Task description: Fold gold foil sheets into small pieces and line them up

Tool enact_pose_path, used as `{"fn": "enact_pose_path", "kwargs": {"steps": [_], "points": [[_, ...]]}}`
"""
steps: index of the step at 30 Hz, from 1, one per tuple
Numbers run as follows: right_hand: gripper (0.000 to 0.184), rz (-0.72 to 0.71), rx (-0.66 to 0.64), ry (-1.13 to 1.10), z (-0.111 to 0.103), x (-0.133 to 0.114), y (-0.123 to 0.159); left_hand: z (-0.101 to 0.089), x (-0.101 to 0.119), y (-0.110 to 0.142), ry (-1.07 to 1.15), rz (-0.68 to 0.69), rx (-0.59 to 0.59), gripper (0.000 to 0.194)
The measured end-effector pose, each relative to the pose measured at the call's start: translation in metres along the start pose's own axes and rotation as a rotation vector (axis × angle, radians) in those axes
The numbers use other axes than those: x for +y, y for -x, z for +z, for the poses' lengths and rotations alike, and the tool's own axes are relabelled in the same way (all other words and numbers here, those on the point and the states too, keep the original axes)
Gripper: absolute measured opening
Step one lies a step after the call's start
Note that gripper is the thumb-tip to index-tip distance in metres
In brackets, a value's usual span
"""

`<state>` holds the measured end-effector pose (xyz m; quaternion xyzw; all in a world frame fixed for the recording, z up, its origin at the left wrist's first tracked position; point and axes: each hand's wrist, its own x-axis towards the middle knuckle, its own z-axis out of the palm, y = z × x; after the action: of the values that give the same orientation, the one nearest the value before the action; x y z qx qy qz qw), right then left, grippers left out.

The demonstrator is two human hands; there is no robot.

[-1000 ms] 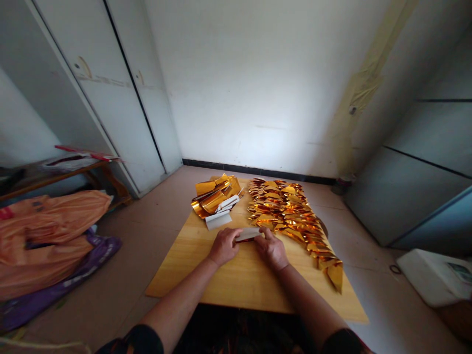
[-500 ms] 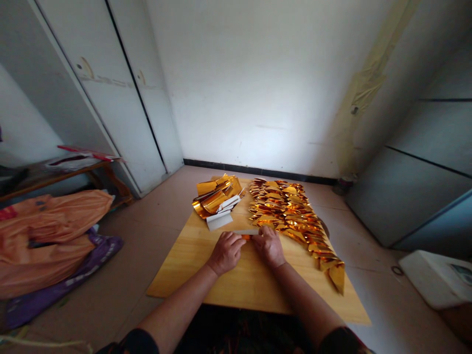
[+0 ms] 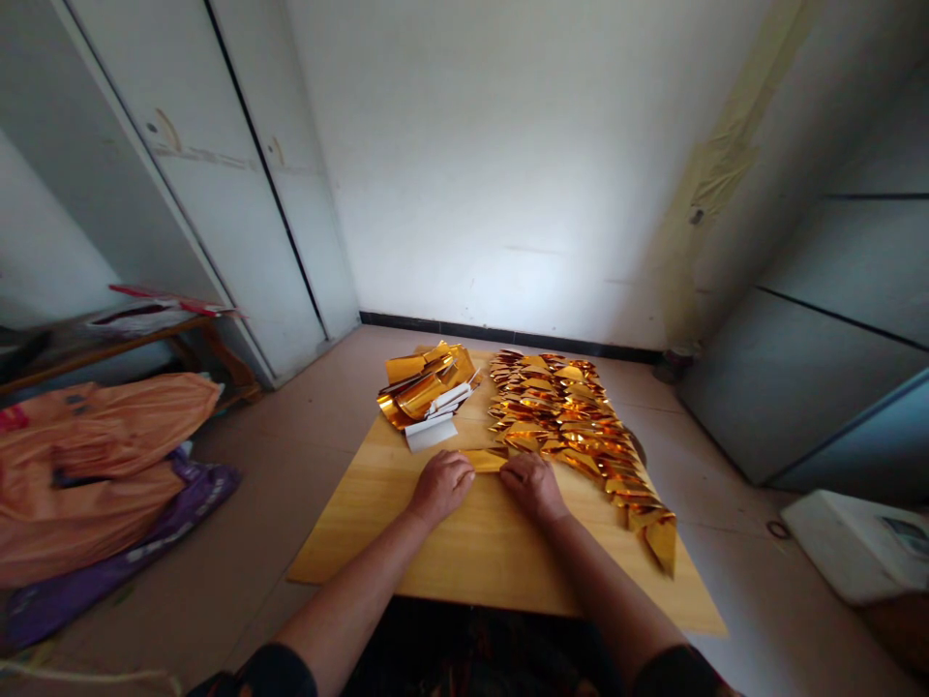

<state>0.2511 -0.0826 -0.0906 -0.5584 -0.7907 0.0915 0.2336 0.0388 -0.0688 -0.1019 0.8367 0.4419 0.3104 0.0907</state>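
Between my hands lies a strip of gold foil paper point(image 3: 488, 461), folded long and narrow, its gold side showing. My left hand point(image 3: 441, 486) pinches its left end, fingers closed. At the right end, my right hand point(image 3: 535, 484) grips it with fingers curled over the edge. Both hands rest on the wooden board point(image 3: 464, 552). Beyond my left hand is a loose pile of gold foil sheets point(image 3: 428, 387), with white-backed sheets point(image 3: 433, 432) on its near side. Rows of folded gold foil pieces point(image 3: 566, 407) overlap on the right of the board.
Orange cloth point(image 3: 94, 465) and a purple bag point(image 3: 174, 513) lie on the floor at left, near a wooden bench point(image 3: 203, 339). A white box point(image 3: 856, 542) sits at right. Grey cabinets point(image 3: 239, 194) and a white wall point(image 3: 494, 174) stand behind.
The strip between my hands showed a pale band with a little orange; now its gold face shows across. Both hands have shifted only slightly, and the piles look the same.
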Motion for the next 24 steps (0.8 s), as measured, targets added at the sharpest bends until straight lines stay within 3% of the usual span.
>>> {"fn": "enact_pose_path", "kwargs": {"steps": [10,16,24], "points": [[0.018,0.208,0.028,-0.064,0.013,-0.002,-0.012,0.009,-0.006,-0.005,-0.027,-0.143,-0.004,0.021],[0.016,0.245,0.025,-0.032,0.017,-0.005,-0.015,0.010,-0.004,-0.009,-0.032,-0.252,-0.038,0.015],[0.017,0.279,0.009,0.058,0.014,-0.012,-0.017,0.007,0.001,-0.011,-0.066,-0.300,-0.086,0.012]]}}
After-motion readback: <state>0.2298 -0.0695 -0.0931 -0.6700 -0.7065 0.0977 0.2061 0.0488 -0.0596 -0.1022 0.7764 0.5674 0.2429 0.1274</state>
